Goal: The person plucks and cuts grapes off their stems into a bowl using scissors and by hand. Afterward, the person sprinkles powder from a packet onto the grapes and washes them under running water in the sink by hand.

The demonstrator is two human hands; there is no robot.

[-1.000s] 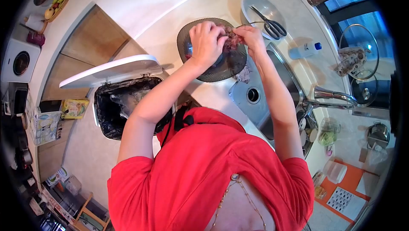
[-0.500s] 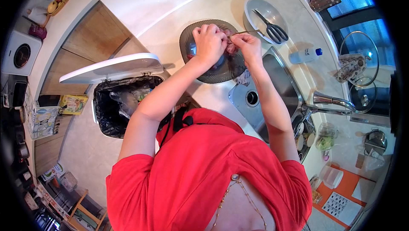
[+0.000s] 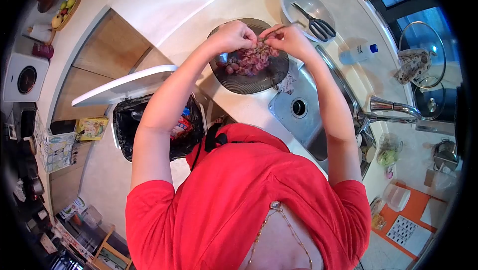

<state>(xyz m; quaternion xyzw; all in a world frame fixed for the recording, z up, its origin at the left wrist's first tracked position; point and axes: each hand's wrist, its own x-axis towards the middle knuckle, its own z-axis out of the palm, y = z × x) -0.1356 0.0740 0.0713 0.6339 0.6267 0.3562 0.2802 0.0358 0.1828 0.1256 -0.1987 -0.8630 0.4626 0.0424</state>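
Observation:
A bunch of red grapes (image 3: 254,62) rests on a dark, ribbed see-through plate (image 3: 234,85) on the counter. At the top of the bunch, my right hand (image 3: 293,42) pinches its stem, which pokes out past the fingers. My left hand (image 3: 233,37) meets it from the other side, thumb and fingertips closed on the bunch's upper edge. Whether those fingertips hold a single grape or a bit of stem is too small to see. Some loose-looking grapes lie at the plate's left side.
Black scissors (image 3: 318,26) lie across a pale bowl (image 3: 294,2) behind the plate. To the right are the sink (image 3: 291,102), a faucet (image 3: 393,108) and a clear bottle (image 3: 358,54). An open-lidded bin (image 3: 129,145) with a black liner stands at the left.
My left hand has shifted left and up, uncovering the grapes on the plate. My right hand has moved slightly up, still holding the stem. The view has shifted a little.

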